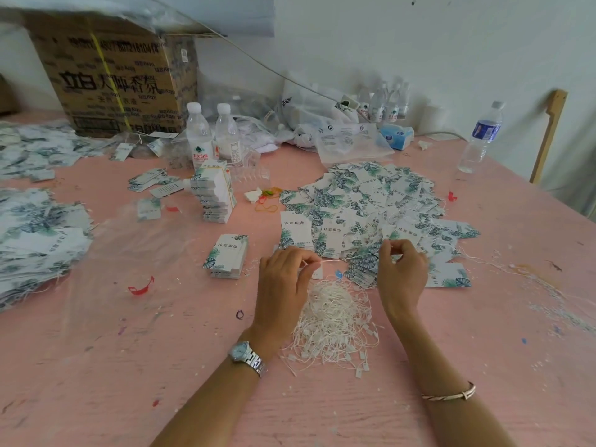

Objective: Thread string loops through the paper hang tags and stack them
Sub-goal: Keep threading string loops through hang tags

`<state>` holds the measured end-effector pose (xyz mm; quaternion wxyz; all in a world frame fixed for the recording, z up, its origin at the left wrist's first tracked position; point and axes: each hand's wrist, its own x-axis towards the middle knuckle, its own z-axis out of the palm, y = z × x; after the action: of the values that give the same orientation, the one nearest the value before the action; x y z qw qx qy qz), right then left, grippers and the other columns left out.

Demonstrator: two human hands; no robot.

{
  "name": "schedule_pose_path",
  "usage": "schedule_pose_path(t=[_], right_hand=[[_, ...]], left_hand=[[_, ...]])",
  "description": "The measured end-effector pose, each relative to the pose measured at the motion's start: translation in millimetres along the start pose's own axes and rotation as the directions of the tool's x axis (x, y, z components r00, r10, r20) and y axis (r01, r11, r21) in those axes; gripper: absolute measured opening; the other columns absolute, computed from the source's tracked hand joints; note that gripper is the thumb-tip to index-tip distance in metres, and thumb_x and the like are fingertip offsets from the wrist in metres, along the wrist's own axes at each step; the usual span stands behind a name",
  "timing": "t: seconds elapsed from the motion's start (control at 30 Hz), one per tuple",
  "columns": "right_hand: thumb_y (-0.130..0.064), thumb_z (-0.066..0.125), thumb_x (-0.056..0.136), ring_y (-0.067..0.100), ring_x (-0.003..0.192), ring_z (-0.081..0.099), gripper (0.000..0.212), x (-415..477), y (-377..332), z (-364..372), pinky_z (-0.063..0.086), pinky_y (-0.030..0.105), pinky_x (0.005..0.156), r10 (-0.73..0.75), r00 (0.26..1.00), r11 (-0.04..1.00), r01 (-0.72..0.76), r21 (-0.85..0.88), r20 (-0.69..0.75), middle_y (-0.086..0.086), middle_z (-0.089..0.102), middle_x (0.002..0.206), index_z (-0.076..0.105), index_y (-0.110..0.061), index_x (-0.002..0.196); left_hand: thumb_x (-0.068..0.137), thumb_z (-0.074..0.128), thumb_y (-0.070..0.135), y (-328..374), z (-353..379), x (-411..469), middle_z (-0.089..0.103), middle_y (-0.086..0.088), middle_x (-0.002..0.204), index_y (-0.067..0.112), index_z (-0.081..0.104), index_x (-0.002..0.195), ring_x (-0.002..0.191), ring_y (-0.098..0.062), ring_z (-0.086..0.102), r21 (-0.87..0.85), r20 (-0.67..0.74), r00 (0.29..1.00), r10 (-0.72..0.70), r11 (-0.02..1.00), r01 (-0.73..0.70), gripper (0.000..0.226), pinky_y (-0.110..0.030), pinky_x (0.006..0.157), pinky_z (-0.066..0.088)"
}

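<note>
Pink worktop (129,366) is carrying a spread heap of leaf-printed hang tags (371,201) beyond the hands and a bundle of string loops (335,321) between the wrists. Left hand (283,279) and right hand (401,269) are each pinching one end of a single string (338,260) with curled fingers, stretching it above the bundle.

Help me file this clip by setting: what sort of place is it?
Probably a small hand-assembly workshop: heaps of printed paper tags, a pile of string loops and a cardboard box on a pink table.
</note>
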<state>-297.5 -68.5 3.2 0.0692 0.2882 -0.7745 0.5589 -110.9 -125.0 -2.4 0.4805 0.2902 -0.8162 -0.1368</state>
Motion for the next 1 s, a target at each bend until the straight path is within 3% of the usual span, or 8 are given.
schedule_pose_path(t=[0.2, 0.37, 0.53, 0.6, 0.7, 0.77, 0.83, 1.0], right_hand=[[-0.033, 0.066, 0.095, 0.01, 0.073, 0.06, 0.022, 2, -4, -4, 0.05, 0.028, 0.069, 0.115, 0.993, 0.98, -0.118, 0.158, 0.026, -0.007, 0.067, 0.079, 0.073, -0.012, 0.098], [-0.027, 0.072, 0.091, 0.007, 0.073, 0.064, 0.012, 6, -4, -7, 0.049, 0.017, 0.068, 0.234, 0.972, 0.833, -0.216, 0.509, 0.031, -0.003, 0.073, 0.079, 0.072, -0.016, 0.087], [-0.025, 0.071, 0.092, -0.001, 0.067, 0.062, 0.016, 10, -7, -10, 0.049, 0.013, 0.068, 0.247, 0.968, 0.713, -0.21, 0.669, 0.041, -0.01, 0.07, 0.068, 0.072, -0.01, 0.085], [-0.023, 0.069, 0.093, 0.002, 0.068, 0.061, 0.015, 11, -10, -12, 0.049, 0.015, 0.066, 0.273, 0.953, 0.622, -0.278, 0.732, 0.129, -0.008, 0.07, 0.07, 0.071, -0.014, 0.081], [-0.021, 0.062, 0.097, 0.007, 0.065, 0.062, 0.018, 12, -13, -14, 0.051, 0.017, 0.06, 0.276, 0.899, 0.366, -0.425, 0.828, 0.339, -0.003, 0.069, 0.071, 0.067, -0.014, 0.081], [-0.021, 0.055, 0.101, 0.005, 0.054, 0.05, 0.021, 14, -13, -15, 0.046, 0.016, 0.052, 0.209, 0.852, 0.265, -0.522, 0.811, 0.48, -0.004, 0.058, 0.065, 0.059, -0.014, 0.082], [-0.021, 0.052, 0.101, 0.005, 0.048, 0.033, 0.024, 13, -13, -14, 0.035, 0.016, 0.045, 0.144, 0.814, 0.284, -0.579, 0.764, 0.563, -0.005, 0.04, 0.061, 0.053, -0.015, 0.078], [-0.027, 0.065, 0.088, 0.008, 0.048, 0.024, 0.022, 6, -15, -14, 0.027, 0.018, 0.045, -0.042, 0.769, 0.603, -0.489, 0.63, 0.638, -0.006, 0.032, 0.055, 0.056, -0.013, 0.074]], left_hand=[[0.097, 0.066, 0.018, -1, -1, 0, 0.062, 0.008, 0.095, 0.017, 0.065, 0.098, 0.085, -0.013, 0.056, 0.061, -0.05, 0.999, -0.012, 0.998, 0.015, 0.002, -0.031, 0.077, 0.036], [0.094, 0.064, 0.022, -1, 0, 0, 0.065, 0.01, 0.092, 0.019, 0.066, 0.094, 0.086, -0.012, 0.056, 0.073, 0.042, 0.998, 0.036, 0.997, -0.039, 0.004, -0.029, 0.076, 0.03], [0.088, 0.06, 0.03, 2, 3, -3, 0.063, 0.016, 0.083, 0.023, 0.067, 0.087, 0.083, -0.004, 0.051, 0.026, 0.136, 0.986, 0.102, 0.994, -0.106, 0.01, -0.03, 0.08, 0.033], [0.087, 0.061, 0.029, 2, 4, -3, 0.063, 0.016, 0.081, 0.023, 0.068, 0.086, 0.083, -0.004, 0.051, 0.007, 0.167, 0.977, 0.133, 0.991, -0.136, 0.009, -0.029, 0.081, 0.033], [0.084, 0.063, 0.028, 3, 5, -4, 0.064, 0.016, 0.079, 0.023, 0.068, 0.084, 0.081, -0.007, 0.054, -0.014, 0.206, 0.965, 0.163, 0.986, -0.164, 0.007, -0.032, 0.084, 0.035], [0.083, 0.063, 0.028, 4, 5, -4, 0.064, 0.017, 0.077, 0.023, 0.068, 0.081, 0.079, -0.007, 0.054, -0.018, 0.212, 0.959, 0.186, 0.982, -0.186, 0.007, -0.035, 0.083, 0.036], [0.084, 0.063, 0.03, 4, 5, -4, 0.063, 0.017, 0.076, 0.023, 0.068, 0.08, 0.078, -0.006, 0.053, -0.017, 0.215, 0.955, 0.204, 0.979, -0.205, 0.009, -0.036, 0.083, 0.037], [0.096, 0.058, 0.036, 5, 2, -2, 0.06, 0.011, 0.081, 0.022, 0.069, 0.095, 0.078, -0.007, 0.054, 0.032, 0.116, 0.983, 0.14, 0.989, -0.145, 0.018, -0.034, 0.077, 0.042]])
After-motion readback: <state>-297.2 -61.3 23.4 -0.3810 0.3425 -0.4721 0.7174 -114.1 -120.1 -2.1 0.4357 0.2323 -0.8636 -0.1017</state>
